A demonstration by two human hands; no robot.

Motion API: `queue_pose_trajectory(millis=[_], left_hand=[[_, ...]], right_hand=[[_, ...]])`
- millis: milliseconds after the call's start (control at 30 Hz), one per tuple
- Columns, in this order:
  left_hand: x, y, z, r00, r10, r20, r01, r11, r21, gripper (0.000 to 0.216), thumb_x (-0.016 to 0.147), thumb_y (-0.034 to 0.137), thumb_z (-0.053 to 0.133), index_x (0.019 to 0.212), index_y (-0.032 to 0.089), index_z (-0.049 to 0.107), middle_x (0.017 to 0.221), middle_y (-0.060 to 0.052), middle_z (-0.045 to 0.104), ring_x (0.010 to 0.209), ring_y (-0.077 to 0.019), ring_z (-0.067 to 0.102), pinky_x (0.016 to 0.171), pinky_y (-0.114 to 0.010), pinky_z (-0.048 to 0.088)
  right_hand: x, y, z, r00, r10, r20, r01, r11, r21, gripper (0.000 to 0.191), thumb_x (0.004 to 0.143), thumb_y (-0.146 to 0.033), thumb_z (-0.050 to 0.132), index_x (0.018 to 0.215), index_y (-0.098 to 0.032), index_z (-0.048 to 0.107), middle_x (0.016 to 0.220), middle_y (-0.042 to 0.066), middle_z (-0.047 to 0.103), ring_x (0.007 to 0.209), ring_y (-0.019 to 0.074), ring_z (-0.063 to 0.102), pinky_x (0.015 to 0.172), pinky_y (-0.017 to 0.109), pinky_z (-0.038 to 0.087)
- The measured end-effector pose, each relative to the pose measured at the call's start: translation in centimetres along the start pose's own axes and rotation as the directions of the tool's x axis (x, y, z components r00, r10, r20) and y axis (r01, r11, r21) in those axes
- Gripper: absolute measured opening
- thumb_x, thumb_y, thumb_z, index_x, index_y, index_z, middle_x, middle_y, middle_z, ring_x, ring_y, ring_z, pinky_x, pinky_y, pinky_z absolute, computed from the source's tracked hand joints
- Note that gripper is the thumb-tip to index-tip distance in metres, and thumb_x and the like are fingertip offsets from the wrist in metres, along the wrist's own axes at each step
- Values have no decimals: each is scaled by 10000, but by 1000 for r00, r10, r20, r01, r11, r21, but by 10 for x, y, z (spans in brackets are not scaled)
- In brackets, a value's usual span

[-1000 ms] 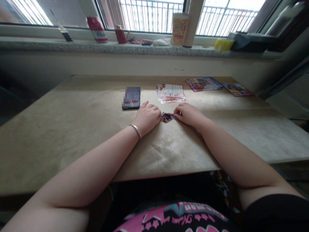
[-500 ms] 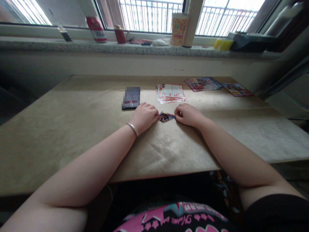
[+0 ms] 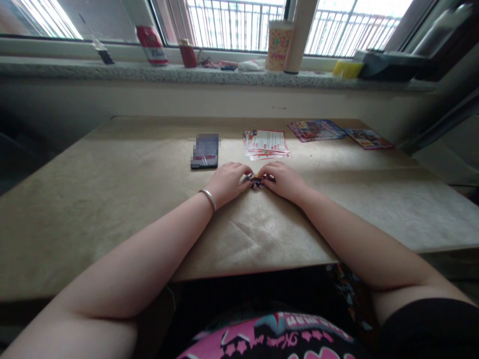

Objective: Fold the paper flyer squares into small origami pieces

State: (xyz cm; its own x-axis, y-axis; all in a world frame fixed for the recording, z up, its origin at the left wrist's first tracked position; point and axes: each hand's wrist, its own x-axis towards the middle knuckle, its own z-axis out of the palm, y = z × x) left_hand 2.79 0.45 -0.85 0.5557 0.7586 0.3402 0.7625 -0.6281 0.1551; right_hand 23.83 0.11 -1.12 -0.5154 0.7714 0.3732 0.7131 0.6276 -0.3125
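A small colourful folded paper piece [image 3: 256,182] lies on the brown paper-covered table [image 3: 112,189], pinched between both hands. My left hand [image 3: 227,182], with a silver bracelet at the wrist, has its fingers curled onto the piece's left side. My right hand [image 3: 281,179] presses curled fingers onto its right side. The two sets of fingertips nearly touch, and most of the piece is hidden beneath them.
A dark phone [image 3: 204,151] lies just beyond my left hand. A stack of red-and-white printed sheets [image 3: 266,144] sits behind the hands, with more colourful sheets [image 3: 316,129] and another sheet [image 3: 368,138] at the far right. Cans and cups stand on the windowsill [image 3: 187,75].
Both hands have closed in toward each other, and the paper piece between them now looks smaller and mostly covered.
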Motion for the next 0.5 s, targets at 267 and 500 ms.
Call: queue_pose_trajectory(millis=[267, 500], left_hand=[[0, 2, -1, 999, -9, -35, 9, 1000, -13, 212, 849, 338, 634, 996, 195, 689, 919, -47, 708, 917, -230, 623, 845, -355, 477], [1, 5, -2, 999, -27, -32, 25, 997, -76, 116, 847, 275, 630, 915, 187, 667, 928, -42, 691, 909, -210, 610, 830, -329, 484]], right_hand=[[0, -1, 4, 996, 52, -69, -46, 996, 76, 199, 774, -158, 597, 967, -198, 623, 954, 47, 643, 864, 192, 579, 778, 308, 447], [-1, -2, 4, 999, 9, -47, -5, 996, 89, 156, 826, -230, 617, 967, -200, 676, 921, 46, 610, 822, 163, 581, 755, 283, 463]])
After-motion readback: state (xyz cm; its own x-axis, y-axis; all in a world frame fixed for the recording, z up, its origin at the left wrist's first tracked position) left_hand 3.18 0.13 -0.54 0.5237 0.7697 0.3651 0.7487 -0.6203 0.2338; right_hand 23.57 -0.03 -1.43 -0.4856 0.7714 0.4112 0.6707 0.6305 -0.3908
